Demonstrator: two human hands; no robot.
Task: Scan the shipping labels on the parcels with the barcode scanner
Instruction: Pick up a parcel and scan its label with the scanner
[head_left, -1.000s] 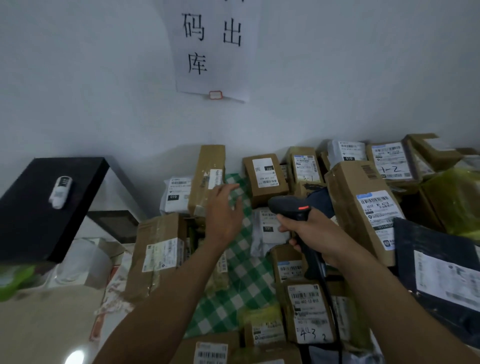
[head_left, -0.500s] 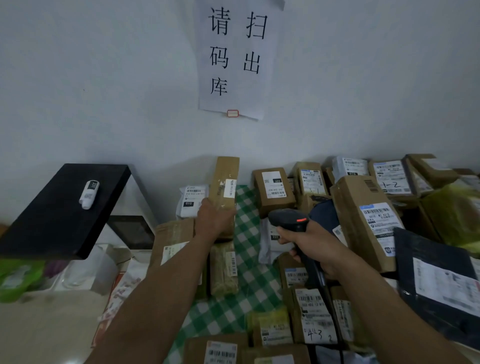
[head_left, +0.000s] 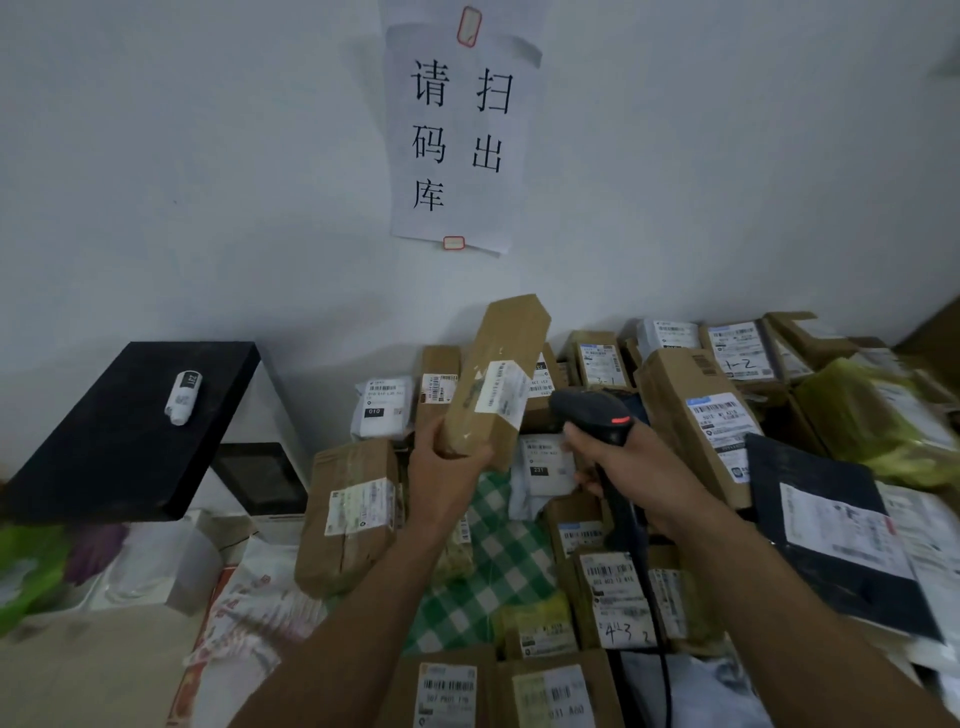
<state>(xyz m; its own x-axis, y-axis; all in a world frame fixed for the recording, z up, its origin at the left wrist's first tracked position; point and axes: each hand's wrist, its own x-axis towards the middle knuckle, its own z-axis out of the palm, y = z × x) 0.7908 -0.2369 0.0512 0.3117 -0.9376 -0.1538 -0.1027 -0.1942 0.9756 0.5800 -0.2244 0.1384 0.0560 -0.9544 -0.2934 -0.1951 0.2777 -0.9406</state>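
Note:
My left hand (head_left: 445, 467) grips the lower end of a long brown cardboard parcel (head_left: 501, 358), lifted off the pile and tilted up to the right. Its white shipping label (head_left: 501, 388) faces right, toward the scanner. My right hand (head_left: 631, 480) holds the black barcode scanner (head_left: 589, 413) by its handle, its head with a red mark pointing left at that label from a short distance. The scanner's cable (head_left: 662, 670) runs down toward me.
Several labelled parcels cover a green checked cloth (head_left: 501, 551), among them a taped brown one (head_left: 353, 514) at left and a tall box (head_left: 696, 421) at right. A black envelope (head_left: 831, 525) lies far right. A black shelf (head_left: 130, 431) with a small white bottle (head_left: 182, 389) stands left. A paper sign (head_left: 460, 135) hangs on the wall.
My left hand reached to the long brown parcel standing at the back, closed on it and lifted it, tilting it toward the scanner. The right hand kept the scanner nearly still.

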